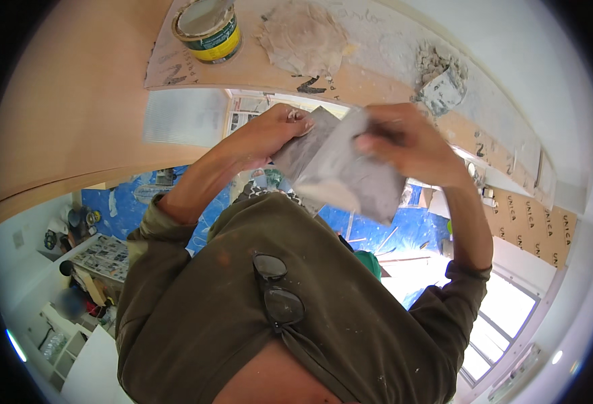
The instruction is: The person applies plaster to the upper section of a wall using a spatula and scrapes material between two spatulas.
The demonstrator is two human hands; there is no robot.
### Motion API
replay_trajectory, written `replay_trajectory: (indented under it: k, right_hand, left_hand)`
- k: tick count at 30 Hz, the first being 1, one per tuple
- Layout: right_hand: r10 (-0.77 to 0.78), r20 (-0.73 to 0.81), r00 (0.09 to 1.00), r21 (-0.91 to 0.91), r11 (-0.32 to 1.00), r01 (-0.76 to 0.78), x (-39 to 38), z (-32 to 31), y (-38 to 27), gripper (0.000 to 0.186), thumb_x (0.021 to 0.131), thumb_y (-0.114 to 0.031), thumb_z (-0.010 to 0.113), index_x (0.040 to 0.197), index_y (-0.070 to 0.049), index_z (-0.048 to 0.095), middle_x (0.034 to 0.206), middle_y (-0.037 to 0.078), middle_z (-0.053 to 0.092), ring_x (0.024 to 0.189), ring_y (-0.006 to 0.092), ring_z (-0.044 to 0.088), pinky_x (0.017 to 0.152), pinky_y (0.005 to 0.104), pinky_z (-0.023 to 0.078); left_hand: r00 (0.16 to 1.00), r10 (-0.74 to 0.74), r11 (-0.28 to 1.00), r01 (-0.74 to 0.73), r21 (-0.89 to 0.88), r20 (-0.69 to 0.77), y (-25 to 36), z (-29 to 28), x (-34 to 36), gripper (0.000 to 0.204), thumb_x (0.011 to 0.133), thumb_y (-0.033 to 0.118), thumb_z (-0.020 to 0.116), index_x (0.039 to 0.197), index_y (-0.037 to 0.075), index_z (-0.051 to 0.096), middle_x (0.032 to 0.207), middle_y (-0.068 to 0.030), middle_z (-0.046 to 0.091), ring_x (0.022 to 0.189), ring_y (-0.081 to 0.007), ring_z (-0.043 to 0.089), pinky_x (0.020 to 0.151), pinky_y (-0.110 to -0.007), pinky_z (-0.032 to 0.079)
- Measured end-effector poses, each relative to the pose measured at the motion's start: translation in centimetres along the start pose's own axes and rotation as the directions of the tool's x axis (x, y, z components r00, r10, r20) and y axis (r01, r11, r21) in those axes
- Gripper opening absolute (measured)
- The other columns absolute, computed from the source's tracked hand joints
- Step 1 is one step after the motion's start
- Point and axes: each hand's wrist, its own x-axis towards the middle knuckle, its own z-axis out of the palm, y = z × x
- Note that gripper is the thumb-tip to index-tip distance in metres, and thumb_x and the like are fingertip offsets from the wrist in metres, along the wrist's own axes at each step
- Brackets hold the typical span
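My left hand [277,132] grips a flat grey plate [293,151] by its edge, and white residue marks my fingers. My right hand [401,145] holds a second, wide grey blade or sheet [379,195], overlapping the first and smeared by motion. A pale, creamy patch of what looks like paste [327,193] lies at the lower part of these grey pieces; I cannot tell which piece carries it. Both are held in front of my body, just below a smeared board [377,30].
On the board stand a green-and-yellow can [210,48], crumpled plastic [300,37] and a battered container of debris [443,91]. A wooden panel [74,108] fills the upper left. Far below are blue sheeting [113,202], a newspaper-covered surface [101,256] and, right, a bright window [502,316].
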Motion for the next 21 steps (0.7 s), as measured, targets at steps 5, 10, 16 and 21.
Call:
replay_trajectory:
  k: [5,10,16,21]
  right_hand:
    - [-0.477,-0.296,0.827,-0.442,0.836,0.325,-4.2,0.4,-1.9,0.014,0.075,0.004,0.064,0.088,-0.002,0.067,0.091,0.01,0.07,0.077,0.0205,0.068,0.064,0.0286,0.053]
    - [-0.701,-0.111,0.704,-0.812,0.472,0.342,-6.1,5.4,-0.3,0.015,0.075,-0.006,0.071,0.09,-0.005,0.069,0.091,0.008,0.07,0.085,0.0212,0.07,0.074,0.032,0.058]
    - [-0.711,-0.236,0.662,-0.729,0.58,0.363,-6.8,3.4,0.3,0.014,0.073,-0.002,0.07,0.087,-0.003,0.069,0.087,0.009,0.071,0.078,0.0215,0.07,0.067,0.0309,0.058]
    - [-0.349,-0.279,0.895,-0.469,0.862,0.191,-2.9,0.8,1.1,0.016,0.074,0.004,0.063,0.088,-0.003,0.064,0.069,0.016,0.063,0.056,0.0301,0.059,0.051,0.0369,0.046]
  left_hand:
    - [0.994,0.085,0.996,-0.088,-0.034,-0.075,0.7,1.0,-1.3,0.024,0.094,0.02,0.058,0.106,-0.001,0.059,0.089,-0.0031,0.062,0.075,-0.0064,0.058,0.063,-0.024,0.05]
    - [0.991,0.114,0.977,-0.125,-0.175,-0.071,3.0,0.9,-2.5,0.03,0.093,0.021,0.06,0.11,-0.003,0.058,0.097,-0.0062,0.064,0.085,-0.0081,0.06,0.073,-0.026,0.052]
    - [0.981,0.125,0.984,-0.102,0.147,-0.152,1.6,0.7,-2.3,0.031,0.096,0.018,0.056,0.115,-0.005,0.052,0.097,-0.0076,0.063,0.086,-0.0094,0.06,0.074,-0.024,0.051]
    - [0.982,0.182,0.962,-0.166,0.218,-0.058,0.6,2.3,-2.0,0.03,0.097,0.022,0.055,0.109,-0.004,0.057,0.092,-0.0082,0.062,0.087,-0.0107,0.055,0.074,-0.026,0.045]
